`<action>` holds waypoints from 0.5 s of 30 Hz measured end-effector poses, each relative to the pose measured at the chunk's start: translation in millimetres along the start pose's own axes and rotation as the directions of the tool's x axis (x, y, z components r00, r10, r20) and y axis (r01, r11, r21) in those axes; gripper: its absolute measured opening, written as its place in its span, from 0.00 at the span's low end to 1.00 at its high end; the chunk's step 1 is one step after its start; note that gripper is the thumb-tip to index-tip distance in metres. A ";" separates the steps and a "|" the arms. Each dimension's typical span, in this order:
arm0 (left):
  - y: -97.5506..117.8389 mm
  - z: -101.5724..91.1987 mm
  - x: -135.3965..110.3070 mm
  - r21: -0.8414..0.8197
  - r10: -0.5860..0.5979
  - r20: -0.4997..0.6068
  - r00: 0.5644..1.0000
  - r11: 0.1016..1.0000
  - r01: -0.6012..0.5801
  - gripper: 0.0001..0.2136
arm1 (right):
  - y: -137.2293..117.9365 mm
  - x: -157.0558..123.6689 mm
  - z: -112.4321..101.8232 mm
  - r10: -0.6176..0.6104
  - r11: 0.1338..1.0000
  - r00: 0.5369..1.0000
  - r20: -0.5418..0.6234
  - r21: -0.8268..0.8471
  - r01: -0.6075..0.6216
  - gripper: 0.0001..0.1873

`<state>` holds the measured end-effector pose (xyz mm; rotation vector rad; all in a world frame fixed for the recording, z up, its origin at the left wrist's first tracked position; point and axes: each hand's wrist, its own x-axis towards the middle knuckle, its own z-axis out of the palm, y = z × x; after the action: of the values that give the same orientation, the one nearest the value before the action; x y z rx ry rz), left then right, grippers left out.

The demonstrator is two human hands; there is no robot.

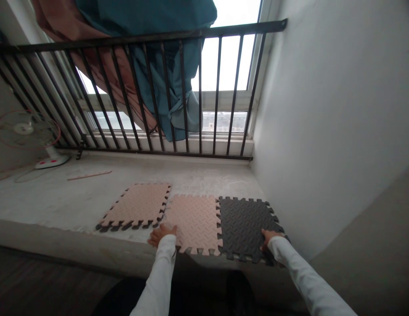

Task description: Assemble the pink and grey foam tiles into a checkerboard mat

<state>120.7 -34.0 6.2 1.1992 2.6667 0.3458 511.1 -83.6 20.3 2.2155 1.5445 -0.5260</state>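
Note:
A pink foam mat tile (195, 221) with a raised tread pattern lies on the ledge, its right edge against a dark grey foam mat tile (244, 226). My left hand (162, 235) rests at the pink tile's near left corner, fingers spread and thumb on the tile. At the right edge of the grey tile, my right hand (271, 239) grips the border, thumb side on top and the other fingers mostly hidden. Left of these is another pink tile (140, 202), apart from the middle one, with dark teeth showing beneath its border.
Black railing (187, 154) runs along the back before a window with blue and pink curtains (178, 87). A fan (51, 160) and a thin pink strip (89, 175) are on the ledge at left. A white wall (323, 131) bounds the right; the ledge drops off in front.

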 end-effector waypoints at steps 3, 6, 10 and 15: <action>-4.4 4.4 4.0 0.044 0.018 0.036 0.999 0.999 -0.020 0.30 | 0.0 0.0 0.3 0.003 1.000 1.000 -0.002 0.004 -0.003 0.46; -2.7 3.0 1.7 0.065 0.065 0.029 0.998 0.996 -0.066 0.30 | -0.4 -1.0 0.4 0.005 1.000 1.000 -0.004 0.008 -0.005 0.47; -0.6 -2.6 3.9 0.070 0.110 0.043 0.993 0.991 -0.113 0.29 | -1.6 -3.7 -0.9 0.010 1.000 1.000 0.003 0.006 -0.011 0.47; -0.8 4.0 15.0 0.026 0.185 0.060 0.981 0.982 -0.186 0.30 | -2.2 -5.4 -2.3 0.008 1.000 1.000 0.008 0.001 -0.008 0.47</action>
<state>111.5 -22.7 0.9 1.4494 2.5266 0.2934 507.5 -86.0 24.8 2.2169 1.5313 -0.5334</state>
